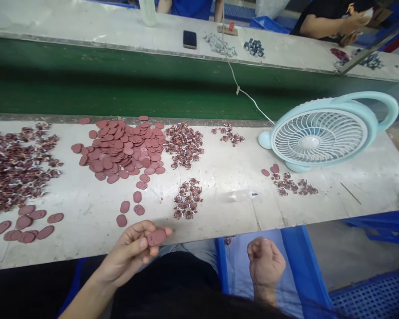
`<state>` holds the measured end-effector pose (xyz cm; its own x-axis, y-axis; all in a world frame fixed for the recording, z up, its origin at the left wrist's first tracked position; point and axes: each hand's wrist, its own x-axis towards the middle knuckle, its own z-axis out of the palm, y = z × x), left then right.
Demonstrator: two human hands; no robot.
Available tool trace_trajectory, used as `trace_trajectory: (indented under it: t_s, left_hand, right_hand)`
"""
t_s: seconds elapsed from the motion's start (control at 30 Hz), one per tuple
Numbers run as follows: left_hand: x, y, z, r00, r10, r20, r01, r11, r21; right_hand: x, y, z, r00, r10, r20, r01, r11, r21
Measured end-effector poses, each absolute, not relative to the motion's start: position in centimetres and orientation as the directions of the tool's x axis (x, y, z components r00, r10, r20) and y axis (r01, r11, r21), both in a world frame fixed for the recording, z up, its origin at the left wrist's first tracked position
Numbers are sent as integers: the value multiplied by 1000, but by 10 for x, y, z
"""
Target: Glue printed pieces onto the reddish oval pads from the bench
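Head view, one: head-worn, facing forward and down; left hand (133,250) and right hand (266,261) close, lower frame; near bench (224,217) across middle; far bench (103,29) along top.

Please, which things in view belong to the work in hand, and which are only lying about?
Probably for the work:
oval piece in the left hand
heap of matching ovals
piles of brown parts
clear bottle
blue bin

Probably just lying about:
pale blue fan
phone
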<state>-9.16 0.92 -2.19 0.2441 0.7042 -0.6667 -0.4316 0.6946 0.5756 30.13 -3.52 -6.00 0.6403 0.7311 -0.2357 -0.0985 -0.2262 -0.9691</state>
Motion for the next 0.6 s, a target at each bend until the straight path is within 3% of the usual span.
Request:
trace_trajectory:
  t_s: [0.13, 0.23, 0.37, 0.5, 0.6]
  left_hand:
    - [-52, -2, -36, 358, 718, -597, -547, 679, 489]
    - [-32, -3, -39, 367, 729, -578, -604, 659, 448]
    - [-23, 2, -27, 336, 725, -601, -606, 655, 451]
    - [-15, 5, -14, 257, 732, -631, -580, 639, 505]
    - [-7, 5, -13, 250, 735, -630, -578, 635, 512]
  right_hand:
    - [270, 10, -26, 368, 867, -335, -326, -217, -920]
    - [255, 56, -24, 225, 927, -301, -392, -197, -899]
    - [249, 93, -23, 183, 959, -218, -470, -109, -876]
    - [241, 80, -11, 151, 959, -240, -528, -127, -840]
    - [227, 45, -9, 183, 955, -234, -425, -138, -895]
